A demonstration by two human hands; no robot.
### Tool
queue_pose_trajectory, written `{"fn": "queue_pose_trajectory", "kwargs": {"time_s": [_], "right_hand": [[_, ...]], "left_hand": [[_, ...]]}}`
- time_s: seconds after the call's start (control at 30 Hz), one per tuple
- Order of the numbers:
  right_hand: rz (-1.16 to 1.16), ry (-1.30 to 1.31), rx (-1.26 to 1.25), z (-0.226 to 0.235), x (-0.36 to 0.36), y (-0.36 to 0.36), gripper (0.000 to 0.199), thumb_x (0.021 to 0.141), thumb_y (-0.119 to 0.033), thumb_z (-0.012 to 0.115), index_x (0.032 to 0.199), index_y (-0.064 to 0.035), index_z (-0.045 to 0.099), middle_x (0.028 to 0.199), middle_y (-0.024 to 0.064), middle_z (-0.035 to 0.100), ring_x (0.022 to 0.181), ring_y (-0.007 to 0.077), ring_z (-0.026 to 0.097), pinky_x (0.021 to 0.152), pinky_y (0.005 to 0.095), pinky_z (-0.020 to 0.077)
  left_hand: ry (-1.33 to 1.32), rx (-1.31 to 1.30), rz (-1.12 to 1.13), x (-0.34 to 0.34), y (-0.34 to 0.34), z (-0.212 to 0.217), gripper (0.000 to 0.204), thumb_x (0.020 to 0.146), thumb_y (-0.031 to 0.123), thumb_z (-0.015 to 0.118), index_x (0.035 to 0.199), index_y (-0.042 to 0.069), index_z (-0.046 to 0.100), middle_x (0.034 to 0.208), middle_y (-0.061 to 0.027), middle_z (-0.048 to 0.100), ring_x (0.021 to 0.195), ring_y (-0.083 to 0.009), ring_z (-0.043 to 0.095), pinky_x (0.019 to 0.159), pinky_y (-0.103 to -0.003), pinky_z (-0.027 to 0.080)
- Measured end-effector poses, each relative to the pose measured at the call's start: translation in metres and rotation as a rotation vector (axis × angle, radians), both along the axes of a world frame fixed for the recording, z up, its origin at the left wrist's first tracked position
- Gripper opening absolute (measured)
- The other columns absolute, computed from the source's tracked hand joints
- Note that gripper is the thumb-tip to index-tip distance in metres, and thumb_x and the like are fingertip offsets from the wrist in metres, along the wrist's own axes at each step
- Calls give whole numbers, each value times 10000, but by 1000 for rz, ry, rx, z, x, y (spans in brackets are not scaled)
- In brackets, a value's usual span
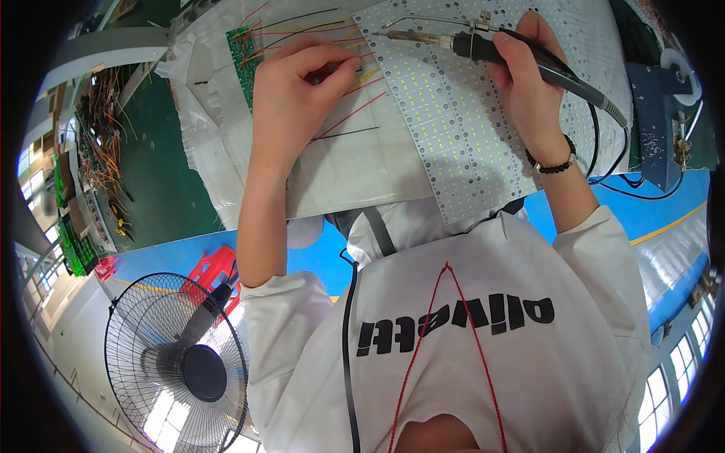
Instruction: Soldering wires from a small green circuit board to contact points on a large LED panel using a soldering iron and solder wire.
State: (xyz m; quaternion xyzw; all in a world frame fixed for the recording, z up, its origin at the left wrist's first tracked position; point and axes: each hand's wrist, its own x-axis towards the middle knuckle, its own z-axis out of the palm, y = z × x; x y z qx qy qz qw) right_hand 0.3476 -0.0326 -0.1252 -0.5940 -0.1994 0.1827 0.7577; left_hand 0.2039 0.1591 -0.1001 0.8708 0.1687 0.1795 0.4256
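Observation:
In my right hand [532, 83] is a soldering iron [483, 51] with a dark grip and a thin bent metal tube clamped along it. Its tip points left, above a pale LED panel [445, 136] covered in rows of small yellowish chips. My left hand [298, 87] is closed in a pinch over several red, yellow and black wires [349, 115]; what lies between the fingertips, if anything, is too small to make out. Partly hidden behind that hand, a green circuit board [243, 57] lies with wires running from it to the right.
White sheeting [204, 113] with torn edges covers the worktop. Bundled wires [102, 143] lie at the far left. A dark blue stand with a solder reel [672, 83] is at the right, near the iron's cable [623, 151]. A black fan [181, 362] stands lower left, beside a red stool [215, 272].

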Motion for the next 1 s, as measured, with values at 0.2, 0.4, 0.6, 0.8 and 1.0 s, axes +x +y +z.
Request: {"fn": "queue_pose_trajectory", "kwargs": {"time_s": [0.2, 0.4, 0.6, 0.8, 1.0], "right_hand": [[13, -3, -43, 2, -1, 1, 207, 809, -83, 587, 703, -80, 408, 574, -32, 388, 448, 42, 325, 397, 205, 274], [-15, -37, -109, 6, -5, 2, 215, 798, -87, 582, 685, -81, 399, 561, -30, 377, 429, 51, 326, 396, 200, 269], [-13, -26, -118, 6, -3, 0, 212, 798, -84, 582, 683, -83, 404, 567, -36, 376, 444, 38, 318, 397, 197, 273], [-9, -68, -134, 4, -3, 0, 206, 799, -82, 580, 684, -80, 409, 568, -38, 380, 445, 36, 317, 393, 198, 276], [30, -87, -144, 4, -3, 0, 187, 799, -70, 560, 690, -77, 409, 566, -17, 428, 430, 49, 338, 398, 203, 276]], "left_hand": [[47, 169, 13, 0, -6, 5, 109, 743, 36, 670, 838, -17, 678, 850, -62, 648, 687, -127, 622, 627, -222, 493], [33, 257, 25, 0, -8, 4, 112, 724, 32, 669, 828, -9, 677, 840, -63, 645, 672, -141, 617, 625, -229, 497], [38, 266, 35, 1, -9, 4, 111, 725, 46, 668, 826, 2, 681, 843, -59, 649, 663, -144, 614, 619, -234, 495], [34, 294, 26, 3, -9, 4, 106, 722, 52, 669, 815, 5, 679, 844, -58, 651, 656, -149, 615, 613, -237, 492], [12, 346, 22, 2, -7, 1, 94, 705, 81, 665, 785, 35, 682, 836, -50, 650, 639, -177, 622, 586, -270, 491]]}}
